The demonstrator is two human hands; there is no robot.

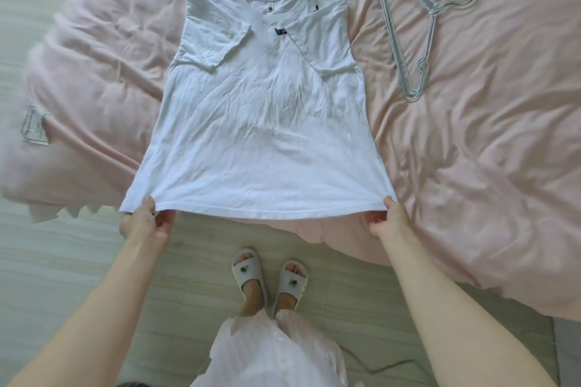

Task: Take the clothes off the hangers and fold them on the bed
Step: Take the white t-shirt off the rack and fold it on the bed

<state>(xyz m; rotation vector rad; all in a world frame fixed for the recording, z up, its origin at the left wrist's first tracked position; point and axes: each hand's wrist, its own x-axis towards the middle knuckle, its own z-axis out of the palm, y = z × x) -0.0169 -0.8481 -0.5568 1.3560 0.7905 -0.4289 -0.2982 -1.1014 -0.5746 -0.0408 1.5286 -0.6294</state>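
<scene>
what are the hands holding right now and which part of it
Both hands hold the white T-shirt by its bottom hem: the left hand at the left corner, the right hand at the right corner.

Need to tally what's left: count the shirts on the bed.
1: the white T-shirt spread on the pink bed, sleeves folded in, both hands pinching its hem. Nothing else appears hidden.

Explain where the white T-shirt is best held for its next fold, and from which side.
Hold the T-shirt at its two bottom hem corners, from the near edge of the bed. It lies flat, sleeves folded in, hem nearest; the left hand and right hand already pinch there.
</scene>
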